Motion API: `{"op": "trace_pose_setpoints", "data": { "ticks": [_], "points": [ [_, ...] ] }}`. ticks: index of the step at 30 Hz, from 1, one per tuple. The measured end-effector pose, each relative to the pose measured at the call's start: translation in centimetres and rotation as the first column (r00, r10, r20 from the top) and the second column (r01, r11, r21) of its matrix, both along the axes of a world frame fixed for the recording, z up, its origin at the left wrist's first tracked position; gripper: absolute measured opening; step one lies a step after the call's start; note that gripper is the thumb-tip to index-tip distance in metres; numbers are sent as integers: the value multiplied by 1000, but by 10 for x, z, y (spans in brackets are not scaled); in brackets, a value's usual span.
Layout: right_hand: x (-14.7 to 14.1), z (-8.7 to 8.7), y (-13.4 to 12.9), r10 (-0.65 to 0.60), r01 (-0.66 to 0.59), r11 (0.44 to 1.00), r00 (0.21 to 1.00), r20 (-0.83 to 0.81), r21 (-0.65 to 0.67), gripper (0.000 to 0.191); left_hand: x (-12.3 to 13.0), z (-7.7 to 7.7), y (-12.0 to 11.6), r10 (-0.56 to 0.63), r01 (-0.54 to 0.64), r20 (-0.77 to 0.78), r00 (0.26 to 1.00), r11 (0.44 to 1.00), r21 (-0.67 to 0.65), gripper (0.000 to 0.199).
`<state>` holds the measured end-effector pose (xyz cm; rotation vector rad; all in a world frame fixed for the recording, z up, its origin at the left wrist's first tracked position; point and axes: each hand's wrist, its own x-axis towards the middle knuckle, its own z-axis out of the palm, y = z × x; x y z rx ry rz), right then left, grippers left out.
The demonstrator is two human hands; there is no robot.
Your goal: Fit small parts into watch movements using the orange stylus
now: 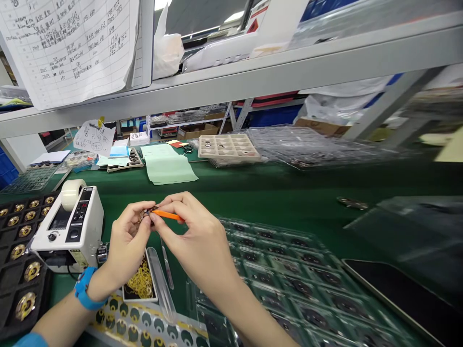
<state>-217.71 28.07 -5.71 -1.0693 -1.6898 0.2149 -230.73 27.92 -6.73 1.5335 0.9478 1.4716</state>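
Together, the left hand (126, 241) and right hand (198, 236) pinch a small part (145, 213), the right also gripping an orange tool (168, 215), above yellow rings (140, 280).

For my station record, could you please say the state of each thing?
Left hand: gripping small part
Right hand: gripping orange tool
Tape dispenser: on, display lit
Small box: open, holding yellow rings
Black tray: partly filled
Clear tray: holding dark parts
Flat device: screen dark

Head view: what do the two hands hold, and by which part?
The left hand pinches a small part at its edge; the right hand holds an orange tool near its end beside that part.
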Motion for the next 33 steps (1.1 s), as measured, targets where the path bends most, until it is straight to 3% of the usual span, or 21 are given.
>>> {"op": "trace_pose_setpoints", "data": {
  "ticks": [4, 8, 14, 20, 28, 33],
  "points": [
    [-3, -2, 1, -23, 24, 999, 999, -25, 32, 8, 1, 4, 1, -18, 23, 91, 996, 998, -58, 21],
    [-1, -2, 5, -26, 25, 1000, 994, -103, -17, 8, 1, 5, 0, -61, 76, 176, 982, 994, -83, 26],
    [2, 0, 13, 159, -182, 971, 976, -151, -154, 7, 2, 1, 0, -39, 62, 202, 979, 992, -109, 31],
    [2, 0, 19, 246, -286, 938, 947, -206, -197, 6, 3, 3, 2, -38, 61, 175, 984, 990, -127, 30],
    [3, -4, 25, 255, -276, 948, 956, -141, -156, 12, 1, -12, 8, -45, 48, 42, 998, 996, -81, 24],
    [6, -7, 25, 249, -248, 967, 969, 10, -57, 11, -12, -7, 14, 7, 13, -213, 977, 995, 94, 14]
  ]
}}
